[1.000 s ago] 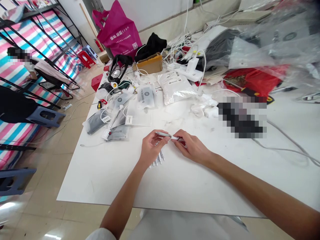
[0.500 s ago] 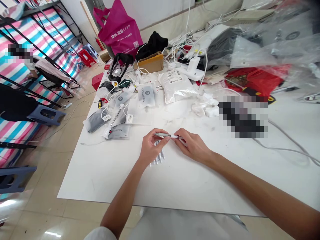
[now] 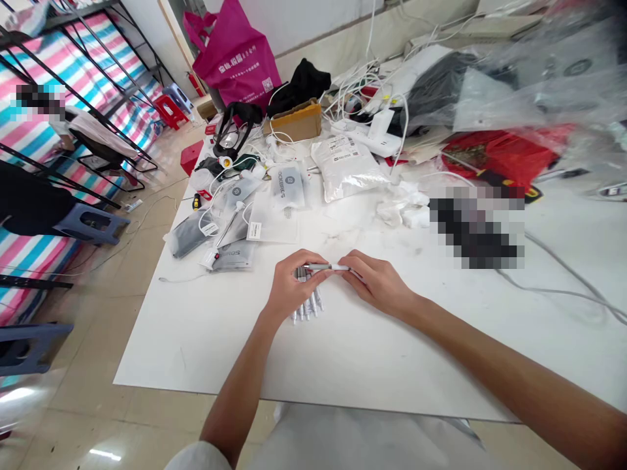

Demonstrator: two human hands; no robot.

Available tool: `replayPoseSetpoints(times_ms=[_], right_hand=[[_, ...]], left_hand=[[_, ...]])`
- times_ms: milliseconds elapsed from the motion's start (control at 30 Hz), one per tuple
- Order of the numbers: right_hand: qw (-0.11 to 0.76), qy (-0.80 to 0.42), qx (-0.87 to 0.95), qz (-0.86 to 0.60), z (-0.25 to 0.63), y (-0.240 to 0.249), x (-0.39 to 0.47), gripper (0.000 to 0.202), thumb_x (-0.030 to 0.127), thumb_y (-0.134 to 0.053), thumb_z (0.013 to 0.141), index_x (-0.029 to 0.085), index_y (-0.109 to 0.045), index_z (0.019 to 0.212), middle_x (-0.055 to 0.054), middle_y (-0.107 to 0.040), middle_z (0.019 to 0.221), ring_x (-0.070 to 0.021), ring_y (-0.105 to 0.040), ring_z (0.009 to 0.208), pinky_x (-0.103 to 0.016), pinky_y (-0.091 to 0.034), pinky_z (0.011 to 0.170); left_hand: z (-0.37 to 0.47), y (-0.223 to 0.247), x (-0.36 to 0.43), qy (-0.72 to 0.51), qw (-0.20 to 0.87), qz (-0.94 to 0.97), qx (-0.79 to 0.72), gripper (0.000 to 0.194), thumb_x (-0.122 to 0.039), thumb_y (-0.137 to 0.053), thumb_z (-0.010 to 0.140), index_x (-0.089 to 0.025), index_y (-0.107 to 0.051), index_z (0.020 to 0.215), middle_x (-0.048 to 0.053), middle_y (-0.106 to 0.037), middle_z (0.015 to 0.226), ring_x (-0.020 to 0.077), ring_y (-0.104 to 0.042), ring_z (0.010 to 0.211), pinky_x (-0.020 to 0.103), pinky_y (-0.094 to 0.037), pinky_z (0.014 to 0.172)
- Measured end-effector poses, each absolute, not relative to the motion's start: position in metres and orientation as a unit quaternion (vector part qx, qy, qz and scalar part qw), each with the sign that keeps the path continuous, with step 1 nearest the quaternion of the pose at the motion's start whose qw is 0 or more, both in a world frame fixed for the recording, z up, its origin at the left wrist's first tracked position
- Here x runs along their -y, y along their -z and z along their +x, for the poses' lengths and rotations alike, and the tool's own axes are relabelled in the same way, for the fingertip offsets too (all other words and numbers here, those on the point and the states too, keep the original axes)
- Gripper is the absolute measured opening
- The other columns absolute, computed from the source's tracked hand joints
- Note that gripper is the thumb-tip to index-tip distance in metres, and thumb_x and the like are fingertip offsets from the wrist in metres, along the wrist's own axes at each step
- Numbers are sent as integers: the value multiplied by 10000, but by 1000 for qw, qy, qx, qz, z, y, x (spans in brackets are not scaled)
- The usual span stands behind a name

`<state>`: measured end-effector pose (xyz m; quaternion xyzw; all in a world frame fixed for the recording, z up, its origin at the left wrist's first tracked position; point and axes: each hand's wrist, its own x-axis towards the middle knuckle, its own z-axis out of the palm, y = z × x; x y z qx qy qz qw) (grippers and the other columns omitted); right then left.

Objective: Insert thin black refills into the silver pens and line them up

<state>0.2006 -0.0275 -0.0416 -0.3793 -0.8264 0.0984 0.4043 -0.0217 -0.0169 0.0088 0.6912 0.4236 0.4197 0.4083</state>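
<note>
A slim white and grey pen (image 3: 334, 266) lies crosswise between my two hands, a little above the table. My left hand (image 3: 294, 284) pinches its grey, pointed half between thumb and fingers. Closed round the white end at the other side is my right hand (image 3: 375, 282), whose fingers partly cover it. Beneath and behind my left hand, several similar pens (image 3: 307, 307) lie side by side on the white table (image 3: 382, 365); their far ends are partly hidden by that hand.
Grey plastic pouches (image 3: 289, 186) and cables lie beyond my left hand. A white packet (image 3: 345, 170), a cardboard box (image 3: 295, 123) and a magenta bag (image 3: 240, 65) stand farther back. A red bag (image 3: 509, 153) and a pixelated dark item (image 3: 473, 232) are on the right.
My left hand has shifted slightly left, uncovering more of the pens below. More of the held pen's white part shows near my right fingers.
</note>
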Motion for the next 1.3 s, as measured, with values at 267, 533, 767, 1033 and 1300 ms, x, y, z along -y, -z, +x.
replayPoseSetpoints(times_ms=[267,533,767,1033,1300], right_hand=[[410,-86,827,-375,201,43,24,131,222,-535,1105,221,-644,1178,-63,-726,947,-166,-654,728,-283,-499,630],[418,-118,803,-409,199,46,28,122,303,-619,1079,227,-612,1173,-47,-750,954,-145,-654,645,-284,-490,567],[409,-99,819,-391,200,47,26,88,256,-582,1092,238,-634,1161,-35,-743,898,-168,-680,703,-306,-529,618],[470,-143,781,-385,196,43,29,80,215,-616,1062,261,-642,1122,-69,-721,1053,-158,-700,786,-287,-577,640],[504,-179,727,-431,197,44,32,257,326,-709,1025,282,-637,1268,-60,-782,1070,-177,-730,769,-309,-617,637]], left_hand=[[-27,2,12,-429,311,754,-388,71,-253,-840,925,-233,-812,987,46,-800,960,199,-730,919,358,-587,829],[-32,14,7,-417,223,806,-357,124,-230,-777,982,-246,-823,1096,47,-811,965,189,-706,886,367,-572,811],[-32,22,3,-398,140,840,-340,129,-201,-725,1017,-244,-803,1110,36,-819,978,189,-709,892,389,-548,848],[-32,22,2,-406,92,836,-357,91,-219,-730,1013,-239,-795,1073,38,-825,983,196,-726,909,384,-564,867],[-31,21,3,-415,89,832,-357,108,-240,-737,1015,-244,-791,1109,30,-837,979,196,-737,886,391,-546,847]])
